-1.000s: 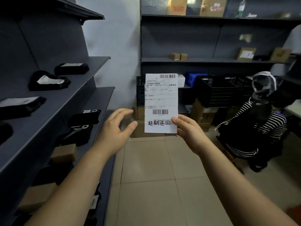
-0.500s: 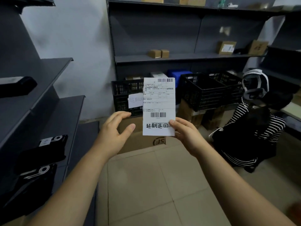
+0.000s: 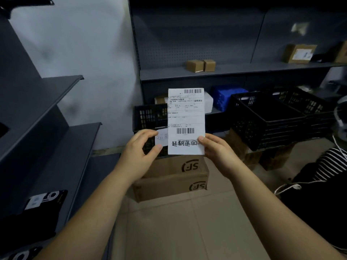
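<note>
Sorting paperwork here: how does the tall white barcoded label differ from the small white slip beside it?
The tall white barcoded label is far bigger than the small white slip. The label is pinched by the right hand; the slip sits against the black plastic crate. Both are white paper.

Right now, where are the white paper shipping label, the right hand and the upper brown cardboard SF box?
white paper shipping label point(image 3: 185, 113): head view, printed middle.
right hand point(image 3: 217, 151): head view, its back.
upper brown cardboard SF box point(image 3: 172, 166): head view, front face.

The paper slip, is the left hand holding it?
No, the right hand pinches the paper slip; the left hand hovers open beside it.
</note>
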Demonstrator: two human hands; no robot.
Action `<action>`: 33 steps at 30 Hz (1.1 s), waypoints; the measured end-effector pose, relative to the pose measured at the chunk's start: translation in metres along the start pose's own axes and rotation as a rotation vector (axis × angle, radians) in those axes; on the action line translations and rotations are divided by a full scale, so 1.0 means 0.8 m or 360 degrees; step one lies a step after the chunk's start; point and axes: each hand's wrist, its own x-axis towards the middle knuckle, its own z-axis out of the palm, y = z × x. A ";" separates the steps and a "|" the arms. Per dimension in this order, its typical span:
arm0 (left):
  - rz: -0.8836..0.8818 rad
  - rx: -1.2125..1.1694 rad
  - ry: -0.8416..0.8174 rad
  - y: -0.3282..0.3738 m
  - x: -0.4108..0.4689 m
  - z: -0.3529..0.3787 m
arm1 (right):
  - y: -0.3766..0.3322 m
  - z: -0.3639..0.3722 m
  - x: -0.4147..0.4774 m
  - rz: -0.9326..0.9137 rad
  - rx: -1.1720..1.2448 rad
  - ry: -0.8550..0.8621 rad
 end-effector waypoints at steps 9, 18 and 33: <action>-0.0105 -0.0052 -0.0035 -0.148 0.206 0.066 | 0.061 -0.031 0.249 0.0128 -0.0084 0.0043; -0.0175 -0.0093 -0.0155 -0.260 0.434 0.138 | 0.064 -0.098 0.478 0.0264 -0.0101 0.0230; -0.0676 0.0076 -0.0371 -0.429 0.581 0.289 | 0.235 -0.179 0.743 0.0961 -0.0202 -0.0067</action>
